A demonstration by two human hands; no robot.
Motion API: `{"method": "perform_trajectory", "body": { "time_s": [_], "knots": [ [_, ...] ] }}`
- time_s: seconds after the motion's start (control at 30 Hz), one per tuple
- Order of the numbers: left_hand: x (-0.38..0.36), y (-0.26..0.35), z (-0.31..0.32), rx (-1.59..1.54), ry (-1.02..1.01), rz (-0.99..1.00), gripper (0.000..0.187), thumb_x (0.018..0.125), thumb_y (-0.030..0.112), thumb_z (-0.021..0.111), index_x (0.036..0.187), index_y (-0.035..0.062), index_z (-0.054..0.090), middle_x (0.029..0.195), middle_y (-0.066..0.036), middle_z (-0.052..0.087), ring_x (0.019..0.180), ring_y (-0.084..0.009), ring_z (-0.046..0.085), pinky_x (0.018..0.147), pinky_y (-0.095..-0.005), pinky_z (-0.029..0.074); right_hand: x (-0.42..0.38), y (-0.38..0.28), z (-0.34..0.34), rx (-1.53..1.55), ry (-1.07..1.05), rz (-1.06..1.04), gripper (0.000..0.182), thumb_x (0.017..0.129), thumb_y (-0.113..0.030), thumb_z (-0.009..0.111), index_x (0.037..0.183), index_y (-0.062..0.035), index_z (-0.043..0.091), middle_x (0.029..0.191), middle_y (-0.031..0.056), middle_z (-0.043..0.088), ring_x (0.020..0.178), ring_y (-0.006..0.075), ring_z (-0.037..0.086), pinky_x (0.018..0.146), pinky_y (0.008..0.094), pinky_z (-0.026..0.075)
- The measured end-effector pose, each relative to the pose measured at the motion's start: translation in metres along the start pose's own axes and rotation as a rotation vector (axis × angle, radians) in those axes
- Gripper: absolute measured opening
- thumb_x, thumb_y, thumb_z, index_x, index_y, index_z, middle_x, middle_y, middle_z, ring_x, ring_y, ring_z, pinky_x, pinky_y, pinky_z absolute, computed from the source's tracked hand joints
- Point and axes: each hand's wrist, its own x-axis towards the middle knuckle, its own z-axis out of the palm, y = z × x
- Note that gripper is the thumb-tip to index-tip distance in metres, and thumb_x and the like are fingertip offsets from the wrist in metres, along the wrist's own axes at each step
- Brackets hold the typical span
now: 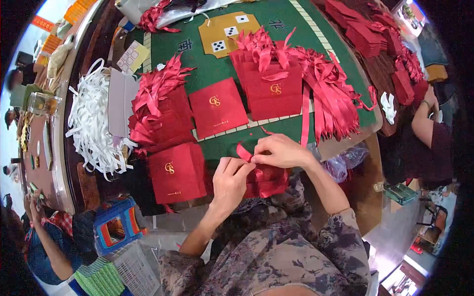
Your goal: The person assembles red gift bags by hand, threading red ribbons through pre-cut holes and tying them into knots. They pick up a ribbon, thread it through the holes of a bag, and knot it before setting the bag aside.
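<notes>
Close together in front of my body, both hands work on a red ribbon. My left hand is closed, thumb and fingers pinching the ribbon. From the right, my right hand pinches it too, its fingertips touching the left ones. Just below them is a red paper bag, partly hidden by my hands. Left of my hands lies a stack of red bags with gold print. A single flat red bag rests beyond my hands, beside upright red bags topped with ribbon.
Loose red ribbons hang over the right part of the green table. White ribbons fill a box at the left, next to more ribboned bags. Other people's arms show at the far right and lower left.
</notes>
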Motion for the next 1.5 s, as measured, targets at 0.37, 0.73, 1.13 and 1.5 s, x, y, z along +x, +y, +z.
{"method": "perform_trajectory", "body": {
  "time_s": [0.37,0.73,1.13,1.5],
  "knots": [
    [0.001,-0.004,0.009,-0.012,0.008,0.048,0.02,0.075,-0.006,0.068,0.092,0.0066,0.069,0.089,-0.008,0.063,0.087,-0.03,0.058,0.076,-0.0406,0.051,0.004,0.02,0.021,0.36,0.079,0.051,0.022,0.079,-0.024,0.073,0.083,-0.0034,0.075,0.08,0.0131,0.073,0.076,0.0251,0.071,0.076,0.0375,0.053],
    [0.011,-0.014,0.009,0.004,0.056,-0.16,0.013,0.083,0.002,0.07,0.095,0.0071,0.068,0.092,-0.011,0.065,0.089,-0.0318,0.059,0.08,-0.04,0.047,-0.003,0.021,0.007,0.16,0.629,0.097,0.022,0.086,-0.024,0.074,0.087,-0.0024,0.072,0.081,0.011,0.067,0.077,0.0267,0.067,0.07,0.0383,0.05],
    [0.029,-0.036,0.046,0.02,-0.038,-0.397,0.024,0.083,0.024,0.078,0.097,0.0056,0.071,0.079,-0.009,0.072,0.074,-0.0296,0.064,0.07,-0.0415,0.051,-0.005,0.025,0.039,-0.163,0.538,0.116,0.018,0.082,-0.016,0.075,0.087,-0.0025,0.064,0.085,0.014,0.065,0.084,0.0355,0.063,0.075,0.0459,0.05],
    [0.03,-0.027,0.048,-0.439,-0.114,-0.528,0.022,0.086,0.017,0.077,0.098,-0.0011,0.076,0.084,-0.017,0.075,0.076,-0.0214,0.075,0.07,-0.0312,0.056,-0.018,0.013,0.033,0.41,0.583,0.129,0.016,0.097,-0.01,0.063,0.107,0.0013,0.068,0.101,0.0076,0.07,0.093,0.0138,0.066,0.085,0.0294,0.051]
  ]
}}
